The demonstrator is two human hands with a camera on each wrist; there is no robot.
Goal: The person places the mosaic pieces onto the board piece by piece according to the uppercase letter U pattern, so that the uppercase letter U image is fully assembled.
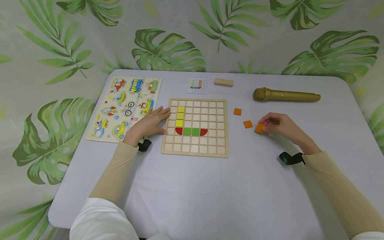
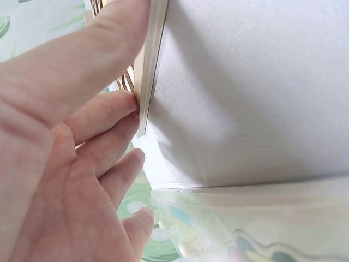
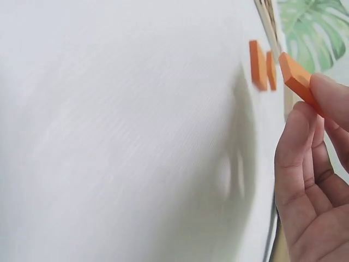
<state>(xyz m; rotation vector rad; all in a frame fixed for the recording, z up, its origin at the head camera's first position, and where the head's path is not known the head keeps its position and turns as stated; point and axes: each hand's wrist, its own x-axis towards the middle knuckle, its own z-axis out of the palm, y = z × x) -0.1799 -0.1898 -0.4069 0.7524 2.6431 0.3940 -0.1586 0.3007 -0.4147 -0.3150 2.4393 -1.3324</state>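
Note:
My right hand [image 1: 276,123] pinches an orange square tile [image 1: 259,128] between thumb and fingers, tilted in the right wrist view. Two more orange tiles, one nearer [image 1: 247,124] and one farther [image 1: 237,111], lie on the table to its left. At the left edge of the wooden grid board [image 1: 195,149], my left hand [image 1: 151,123] rests with extended fingers, fingertips and thumb at the rim. On the board, a column of yellow squares [image 1: 180,116] stands above a row of two green squares [image 1: 191,131] between red rounded pieces [image 1: 203,132].
A picture puzzle board [image 1: 102,133] with vehicles lies at the left, partly under my left hand. Behind the grid board are a pattern card [image 1: 197,85] and a wooden block [image 1: 223,82]. A gold microphone [image 1: 288,95] lies at the back right.

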